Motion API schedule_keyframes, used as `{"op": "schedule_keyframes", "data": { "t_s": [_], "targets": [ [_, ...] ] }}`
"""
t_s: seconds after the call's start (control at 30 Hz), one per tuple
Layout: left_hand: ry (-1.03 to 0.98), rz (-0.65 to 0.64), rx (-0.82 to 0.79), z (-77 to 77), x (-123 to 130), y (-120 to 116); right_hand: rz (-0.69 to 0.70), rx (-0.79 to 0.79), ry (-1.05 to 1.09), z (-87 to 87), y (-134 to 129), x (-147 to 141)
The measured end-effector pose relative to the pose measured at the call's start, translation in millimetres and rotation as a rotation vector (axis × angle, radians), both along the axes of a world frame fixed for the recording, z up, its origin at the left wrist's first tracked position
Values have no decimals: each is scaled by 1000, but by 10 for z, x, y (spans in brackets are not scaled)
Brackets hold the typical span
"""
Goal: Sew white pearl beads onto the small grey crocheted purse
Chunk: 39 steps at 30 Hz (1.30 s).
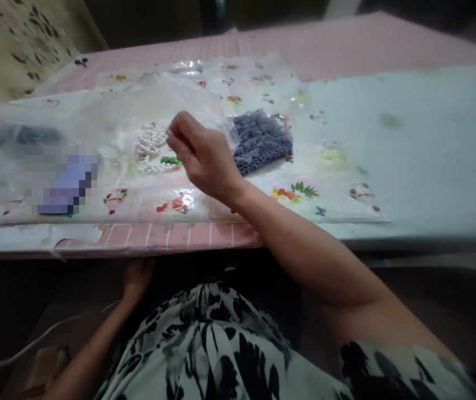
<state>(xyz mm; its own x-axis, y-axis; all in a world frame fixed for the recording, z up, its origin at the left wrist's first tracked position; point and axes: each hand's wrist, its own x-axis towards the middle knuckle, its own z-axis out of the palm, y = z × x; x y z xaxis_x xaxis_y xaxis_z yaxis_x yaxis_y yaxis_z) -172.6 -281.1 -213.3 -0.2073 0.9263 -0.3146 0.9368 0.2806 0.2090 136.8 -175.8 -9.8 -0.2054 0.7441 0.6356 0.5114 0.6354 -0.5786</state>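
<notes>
My right hand (207,158) is over the table with thumb and fingers pinched together; whatever is between the fingertips, if anything, is too small to make out. Just left of the fingertips lies a pile of white pearl-like beads (151,140), with a small green item (170,160) by it. Behind the wrist sits a bundle of blue-grey, textured pieces (265,141). A clear plastic bag (154,97) spreads behind the beads. Down at the table's front edge is my left hand (137,276), its fingers hidden in shadow beneath the edge.
A pixelated bluish-purple object (67,183) rests at the left. Beyond it, more clear plastic covers something dark (29,135). The table has a fruit-patterned clear cover (238,208) over pink and pale cloth. A white cable (33,341) runs below, at the left.
</notes>
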Motion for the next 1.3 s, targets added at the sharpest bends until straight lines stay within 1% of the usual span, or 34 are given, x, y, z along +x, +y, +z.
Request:
{"op": "schedule_keyframes", "data": {
  "t_s": [0.1,0.23,0.33,0.47,0.53,0.63,0.7,0.8,0.87,0.93,1.03,1.13,1.2,1.3],
  "targets": [
    [71,-7,-4,33,19,31,22,25,-40,41,-21,-2],
    [102,-60,18,61,95,48,30,36,-84,64,-25,0],
    [118,-92,28,89,128,76,30,47,-73,58,3,6],
    [150,-91,17,155,57,65,5,2,-60,28,47,18],
    [174,-74,-2,198,-46,4,-2,3,-28,-3,73,27],
    [231,-34,-70,268,-288,-172,20,22,66,-65,120,42],
    [264,-4,-164,317,-492,-339,43,18,118,-99,139,47],
    [263,21,-307,398,-801,-631,63,-33,170,-114,121,35],
    [242,33,-342,468,-976,-807,69,-72,185,-103,85,16],
    [233,60,-337,559,-1115,-921,83,-100,186,-91,46,-8],
    [242,109,-281,716,-1254,-935,92,-154,157,-101,8,-42],
    [267,149,-196,842,-1318,-809,68,-205,122,-138,-11,-71],
    [296,178,-150,883,-1331,-711,42,-233,110,-165,-18,-84],
    [333,204,-101,874,-1329,-612,9,-270,90,-197,-13,-89]
  ]
}}
